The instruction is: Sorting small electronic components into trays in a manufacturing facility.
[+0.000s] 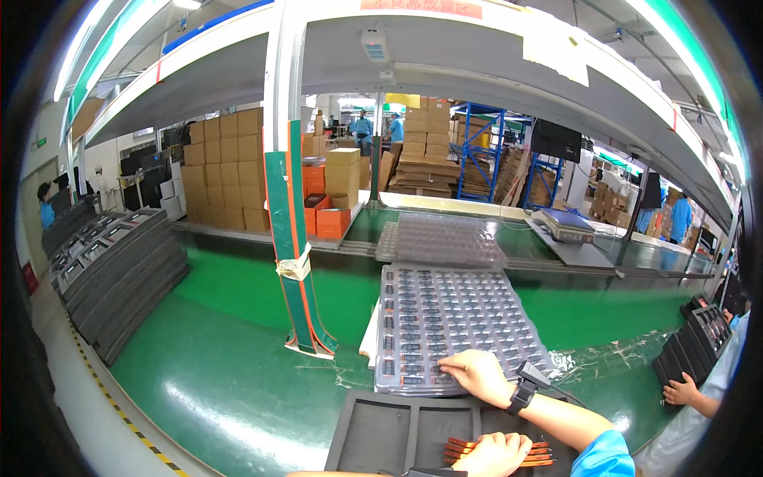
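My right hand [477,374], with a black strap and small device at its wrist, reaches over the clear plastic tray [520,318]. Its fingers are pinched at a cell near the tray's front edge; what they hold, if anything, is too small to make out. Rows of small dark parts [409,310] fill the tray's cells. Below, my left hand [497,457] is closed on several thin orange-and-black strips [540,457], whose ends stick out on both sides. It is over the black foam tray [373,401], which has large rectangular recesses.
More clear trays [445,238] lie behind. A green-wrapped post [290,238] rises left of them. Stacked black foam trays [119,278] stand at far left. A co-worker's hand [682,391] touches black trays [695,342] at right. A scale-like device [564,226] sits at back right.
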`<state>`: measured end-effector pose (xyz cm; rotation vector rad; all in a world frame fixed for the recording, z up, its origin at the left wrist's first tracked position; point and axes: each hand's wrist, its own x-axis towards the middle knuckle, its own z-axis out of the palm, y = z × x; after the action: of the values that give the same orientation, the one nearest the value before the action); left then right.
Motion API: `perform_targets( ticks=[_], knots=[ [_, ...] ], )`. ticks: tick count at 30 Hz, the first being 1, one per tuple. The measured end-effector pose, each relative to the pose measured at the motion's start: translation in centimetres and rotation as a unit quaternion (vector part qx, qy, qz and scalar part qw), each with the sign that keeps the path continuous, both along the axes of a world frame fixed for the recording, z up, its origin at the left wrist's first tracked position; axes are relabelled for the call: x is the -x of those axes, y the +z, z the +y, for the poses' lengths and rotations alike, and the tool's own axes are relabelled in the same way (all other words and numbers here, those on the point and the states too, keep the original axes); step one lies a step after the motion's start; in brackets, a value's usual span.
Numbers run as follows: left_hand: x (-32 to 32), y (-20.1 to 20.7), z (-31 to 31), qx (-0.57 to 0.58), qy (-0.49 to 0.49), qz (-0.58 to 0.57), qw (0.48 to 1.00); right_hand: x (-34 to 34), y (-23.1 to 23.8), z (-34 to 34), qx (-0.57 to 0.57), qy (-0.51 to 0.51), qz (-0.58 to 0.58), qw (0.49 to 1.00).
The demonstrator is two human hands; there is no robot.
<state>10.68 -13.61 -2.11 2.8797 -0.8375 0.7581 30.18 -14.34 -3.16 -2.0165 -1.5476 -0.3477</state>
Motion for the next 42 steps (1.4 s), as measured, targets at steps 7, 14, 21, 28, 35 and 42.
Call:
perform_targets(
  ticks=[7,14,21,28,35,42],
  knots=[
    [-0.2,-0.4,-0.1,0.000,0.009,0.011,1.000,-2.0,-0.5,1.4,0.011,-0.002,-0.042,0.999],
    [-0.3,1.2,0.2,0.047,-0.014,0.047,0.998,-2.1,-0.9,1.3,0.039,0.009,-0.064,0.997],
    [-0.3,0.8,-0.1,0.039,-0.011,-0.067,0.997,-1.3,2.2,0.2,0.046,0.002,0.088,0.995],
    [-0.6,1.2,0.4,0.106,0.000,-0.151,0.983,2.7,5.3,-9.3,-0.069,0.027,0.428,0.901],
    [-1.3,0.9,-0.7,0.230,0.082,-0.120,0.962,8.0,2.5,-18.8,-0.184,-0.049,0.309,0.932],
    [-0.5,2.8,0.3,0.131,0.001,-0.027,0.991,9.8,1.6,-17.7,-0.181,0.062,0.242,0.951]
  ],
)
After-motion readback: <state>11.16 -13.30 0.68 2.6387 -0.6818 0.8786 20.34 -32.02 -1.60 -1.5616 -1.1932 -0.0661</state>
